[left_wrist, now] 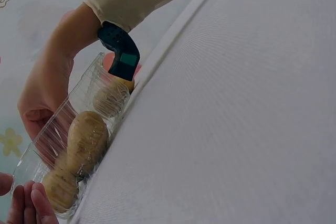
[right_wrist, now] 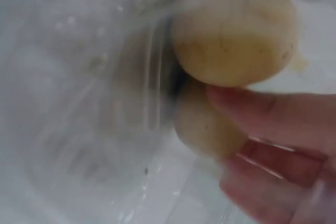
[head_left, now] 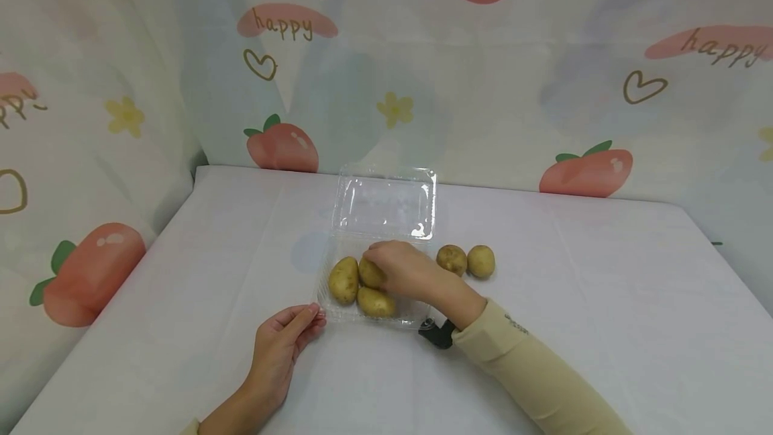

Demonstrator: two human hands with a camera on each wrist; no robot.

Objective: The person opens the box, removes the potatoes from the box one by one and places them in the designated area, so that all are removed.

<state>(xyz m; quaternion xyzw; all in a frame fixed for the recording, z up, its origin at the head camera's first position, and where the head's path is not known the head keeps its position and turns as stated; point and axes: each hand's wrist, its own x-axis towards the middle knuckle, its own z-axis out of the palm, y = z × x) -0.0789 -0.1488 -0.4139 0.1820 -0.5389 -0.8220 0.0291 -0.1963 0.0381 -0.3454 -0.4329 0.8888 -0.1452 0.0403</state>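
White-covered desk point(head_left: 604, 301), toward its far edge: your left grip point(head_left: 285, 335) pinches the near-left corner of the clear box point(head_left: 406, 321), presumably steadying it; your right grip point(head_left: 406, 268) clamps a potato point(head_left: 370, 275) inside, beside two others point(head_left: 343, 282)

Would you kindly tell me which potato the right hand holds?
The potato just behind the frontmost one in the container; it alone is pinched by the right hand.
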